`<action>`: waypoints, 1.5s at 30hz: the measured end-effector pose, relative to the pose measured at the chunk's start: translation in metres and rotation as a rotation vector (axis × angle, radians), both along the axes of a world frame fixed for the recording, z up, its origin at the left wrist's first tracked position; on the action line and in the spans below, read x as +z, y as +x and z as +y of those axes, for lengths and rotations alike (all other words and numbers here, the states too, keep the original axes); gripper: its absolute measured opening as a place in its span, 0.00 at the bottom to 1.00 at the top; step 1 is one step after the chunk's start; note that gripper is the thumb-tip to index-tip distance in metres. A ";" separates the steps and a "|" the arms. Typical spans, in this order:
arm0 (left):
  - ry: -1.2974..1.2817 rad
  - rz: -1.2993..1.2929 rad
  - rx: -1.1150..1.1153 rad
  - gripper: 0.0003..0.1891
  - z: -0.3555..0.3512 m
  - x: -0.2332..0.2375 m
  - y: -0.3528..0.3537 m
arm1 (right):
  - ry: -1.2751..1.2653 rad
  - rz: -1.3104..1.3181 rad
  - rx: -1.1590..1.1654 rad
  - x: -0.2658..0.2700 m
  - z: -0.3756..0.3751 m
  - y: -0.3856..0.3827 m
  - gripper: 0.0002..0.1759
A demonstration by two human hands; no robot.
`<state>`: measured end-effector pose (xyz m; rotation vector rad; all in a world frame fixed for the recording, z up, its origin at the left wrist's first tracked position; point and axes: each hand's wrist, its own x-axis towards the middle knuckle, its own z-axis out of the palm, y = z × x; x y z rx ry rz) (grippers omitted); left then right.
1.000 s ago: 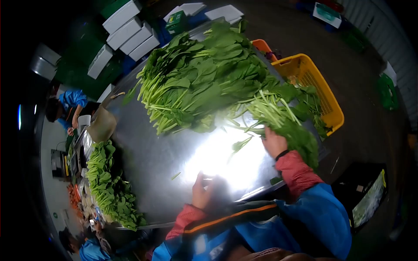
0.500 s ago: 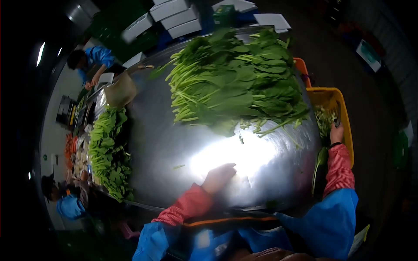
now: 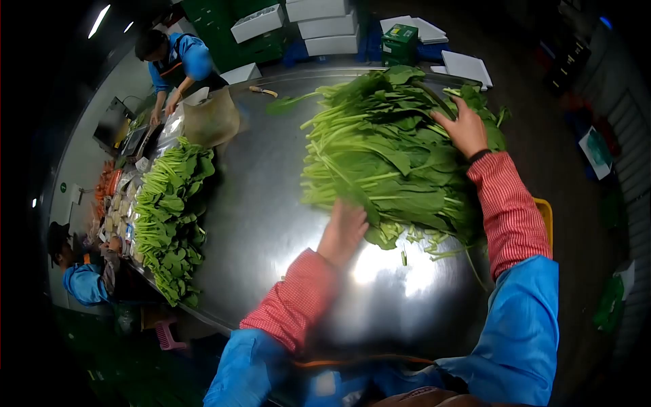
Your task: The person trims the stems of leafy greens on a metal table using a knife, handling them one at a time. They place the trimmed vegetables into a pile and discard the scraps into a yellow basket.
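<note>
A broad pile of leafy greens [image 3: 393, 156] lies on the metal table [image 3: 251, 203], its pale stems pointing left. My right hand [image 3: 468, 129] is at the pile's far right side, thumb and fingers apart over the leaves. Beside those fingertips runs a dark, narrow curved strip [image 3: 437, 100] whose kind I cannot make out. My left hand [image 3: 344, 232] reaches to the pile's near left corner, its fingertips smeared by motion against the stems and a leaf. Cut stem pieces [image 3: 424, 237] are scattered along the pile's near edge.
Another row of greens [image 3: 173, 224] lines the table's left side. A small knife [image 3: 262, 91] lies near the far edge. Part of a yellow crate [image 3: 544, 217] shows behind my right arm. Two people in blue work at left, one far [image 3: 180, 64], one near [image 3: 85, 281]. White boxes [image 3: 329, 27] stand beyond.
My right hand has gone from the yellow crate up to the far right of the pile. My left hand has moved forward from the bare metal to the pile's near corner. The view has shifted.
</note>
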<state>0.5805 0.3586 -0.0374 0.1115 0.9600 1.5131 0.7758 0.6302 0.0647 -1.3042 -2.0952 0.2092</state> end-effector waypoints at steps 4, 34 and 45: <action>-0.133 0.003 0.113 0.35 -0.001 -0.019 0.006 | -0.013 -0.301 0.025 0.027 0.041 -0.068 0.52; 0.081 -0.251 0.103 0.13 0.217 0.042 -0.046 | -0.239 -0.119 0.297 -0.022 0.030 -0.113 0.16; 0.170 0.118 -0.465 0.18 0.011 0.063 -0.017 | -0.203 0.131 0.140 -0.016 -0.239 -0.021 0.12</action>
